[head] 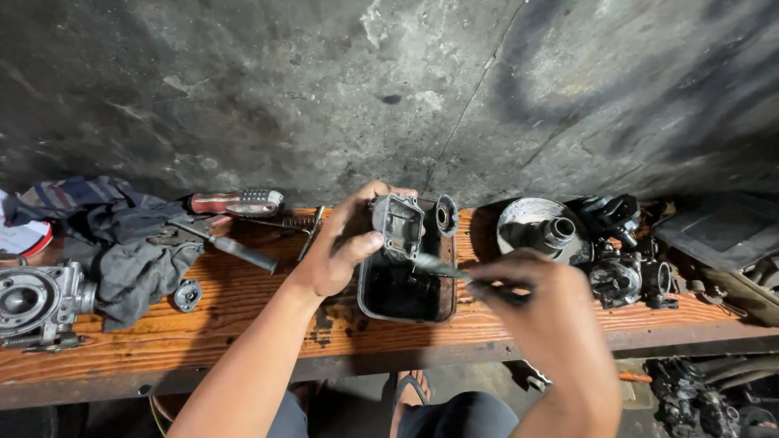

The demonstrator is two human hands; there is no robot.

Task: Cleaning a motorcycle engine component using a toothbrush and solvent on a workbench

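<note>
Gripping a small grey metal housing (398, 225), the left hand (345, 243) has its thumb across the near side and its fingers curled behind, holding the part just above the far end of a black tray (381, 302). The housing is box-shaped, dull and grimy, with a raised rim round a hollow interior; its open face points toward the camera and a little to the right, and its long axis runs roughly upright in the view. The right hand (540, 296) is closed round a slim tool (442, 267), blurred, whose shaft lies nearly level, slanting slightly up to the left, with its tip close under the housing; whether tip and housing touch cannot be told.

One tray sits on the orange wooden bench (243, 316), dark inside. Just beyond the housing stands one round grey ring-shaped part (446, 215). To the right lie one pale round dish (519, 219) with a short tube (558, 231) in it, and a cluster of dark metal assemblies (625, 259). To the left lie two screwdrivers, one with a red and grey handle (239, 202), one with a dark handle (231, 250), then one small flange (187, 294), a heap of dark rags (130, 235) and one large grey engine part (36, 300) at the bench's left end.
</note>
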